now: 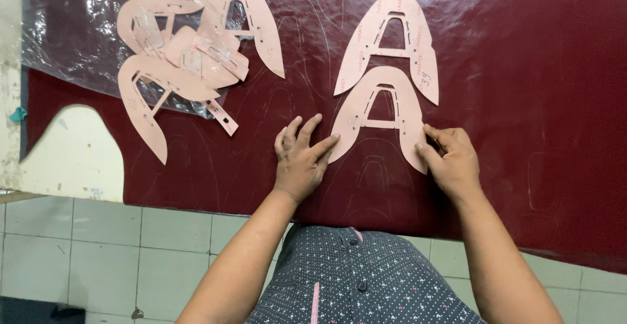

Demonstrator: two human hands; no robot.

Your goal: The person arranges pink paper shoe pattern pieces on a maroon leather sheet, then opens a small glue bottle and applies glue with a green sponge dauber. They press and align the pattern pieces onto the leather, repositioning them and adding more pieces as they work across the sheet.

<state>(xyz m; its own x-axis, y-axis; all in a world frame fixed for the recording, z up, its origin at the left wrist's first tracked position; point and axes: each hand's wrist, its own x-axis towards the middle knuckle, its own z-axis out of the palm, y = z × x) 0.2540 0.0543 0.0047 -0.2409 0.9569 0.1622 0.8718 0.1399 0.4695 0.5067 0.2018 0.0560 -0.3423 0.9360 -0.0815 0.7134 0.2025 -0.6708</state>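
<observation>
Surface: dark red sheet (522, 102) over a table, white tiled floor (98, 245) below.
Left hand (300, 157): fingers spread, flat on pink template (408, 121).
Right hand (450, 157): fingers together, pressing the same template's edge.

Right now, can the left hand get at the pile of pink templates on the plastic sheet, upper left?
Probably yes. The left hand rests on the maroon sheet, fingers touching the lower pink template. Only flat maroon material lies between it and the pile of pink templates; nothing blocks the way.
</observation>
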